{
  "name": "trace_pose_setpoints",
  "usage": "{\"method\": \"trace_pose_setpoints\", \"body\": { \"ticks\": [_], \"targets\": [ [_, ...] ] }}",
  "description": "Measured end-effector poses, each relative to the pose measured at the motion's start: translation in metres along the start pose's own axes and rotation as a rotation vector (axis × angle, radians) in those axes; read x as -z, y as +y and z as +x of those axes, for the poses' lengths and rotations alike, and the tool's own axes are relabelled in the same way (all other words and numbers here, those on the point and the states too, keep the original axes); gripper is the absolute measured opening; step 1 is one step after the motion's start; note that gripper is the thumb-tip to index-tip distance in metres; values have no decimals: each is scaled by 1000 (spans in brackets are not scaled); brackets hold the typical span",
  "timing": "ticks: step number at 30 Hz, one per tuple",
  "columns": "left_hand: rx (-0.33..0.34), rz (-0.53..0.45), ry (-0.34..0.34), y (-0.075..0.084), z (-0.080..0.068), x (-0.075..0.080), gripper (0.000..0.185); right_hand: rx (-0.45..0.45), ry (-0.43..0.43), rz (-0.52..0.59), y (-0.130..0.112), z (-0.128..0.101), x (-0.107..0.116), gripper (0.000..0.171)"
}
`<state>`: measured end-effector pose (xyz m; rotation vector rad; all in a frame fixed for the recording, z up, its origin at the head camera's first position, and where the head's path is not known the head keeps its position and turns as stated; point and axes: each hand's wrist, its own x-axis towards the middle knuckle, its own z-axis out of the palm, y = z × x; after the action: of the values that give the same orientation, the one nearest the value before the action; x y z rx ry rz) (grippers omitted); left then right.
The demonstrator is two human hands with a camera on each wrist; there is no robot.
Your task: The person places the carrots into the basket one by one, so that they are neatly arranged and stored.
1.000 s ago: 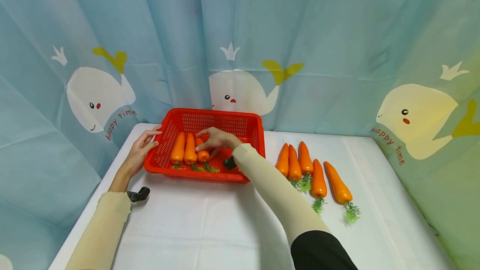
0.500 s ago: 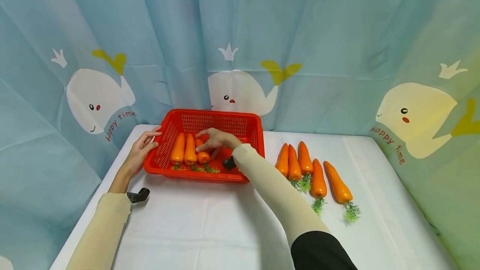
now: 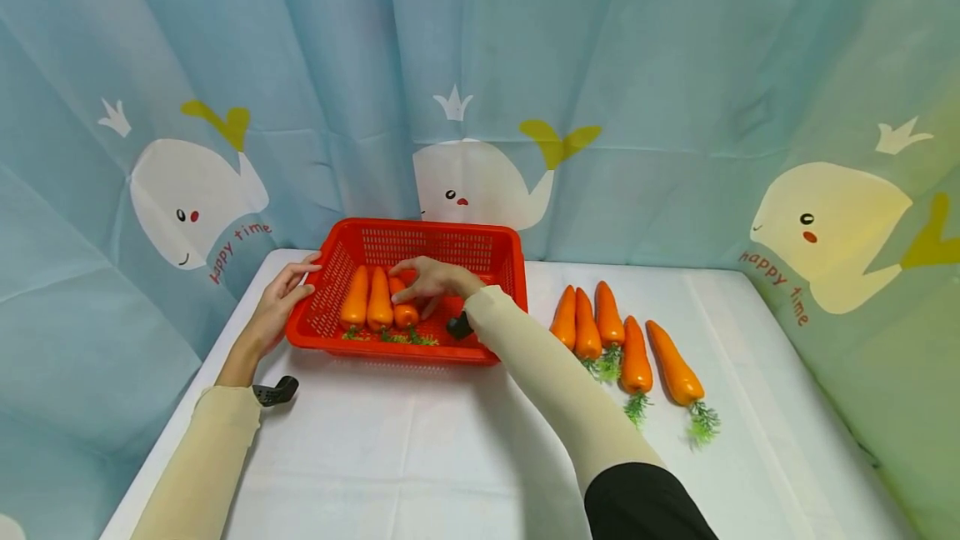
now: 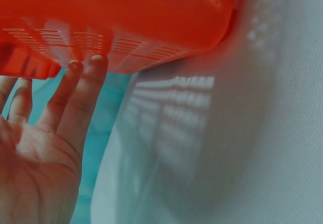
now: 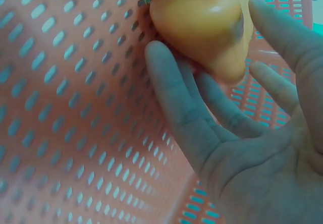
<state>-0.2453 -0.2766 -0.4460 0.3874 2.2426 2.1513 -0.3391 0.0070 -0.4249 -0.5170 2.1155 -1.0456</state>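
Both grips show plainly: the right hand [image 3: 433, 278] reaches into the red basket [image 3: 420, 233] with fingers [image 5: 174, 100] extended and relaxed, their tips resting against the third carrot [image 3: 405, 308] without curling round it, while the left hand [image 3: 279, 305] lies flat and straight-fingered against the basket's left outer wall, its fingertips [image 4: 96, 62] touching the slotted plastic. Nearest on the white desk [image 3: 420, 448], just beside the left sleeve, lies a small black clip [image 3: 274, 391]. Farther on, the basket sits at the left-centre of the desk, holding three carrots side by side, leafy ends toward the near wall; the one the right hand touches is the rightmost. To the basket's right, four loose carrots [image 3: 622, 340] lie in a row on the desk, greens pointing near. Farthest back hangs a blue whale-print curtain [image 3: 675, 65].
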Motion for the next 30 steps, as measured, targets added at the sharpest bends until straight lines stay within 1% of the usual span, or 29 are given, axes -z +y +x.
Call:
{"method": "trace_pose_setpoints", "body": {
  "ticks": [5,8,12,14,16,21,24,27,30],
  "targets": [
    [-17,-13,-4,-2,-1,0,38,21,-27,-132,-4,-14,5,69],
    [-31,-26,-7,-4,-1,0,37,47,-34,-253,-10,-26,12,70],
    [-54,-40,-9,-13,2,4,36,91,-9,-437,-19,-47,22,70],
    [-66,-47,-5,-19,4,6,36,114,10,-502,-23,-59,28,68],
    [-76,-51,-1,-23,5,7,35,149,22,-545,-26,-71,34,67],
    [-97,-50,4,-28,5,8,35,243,43,-617,-24,-100,47,65],
    [-98,-45,12,-28,5,8,34,276,73,-641,-17,-117,53,64],
    [-89,-39,15,-28,4,8,34,302,99,-614,-9,-133,61,63],
    [-81,-48,6,-28,6,7,35,310,121,-539,1,-149,69,63]
  ]
}}
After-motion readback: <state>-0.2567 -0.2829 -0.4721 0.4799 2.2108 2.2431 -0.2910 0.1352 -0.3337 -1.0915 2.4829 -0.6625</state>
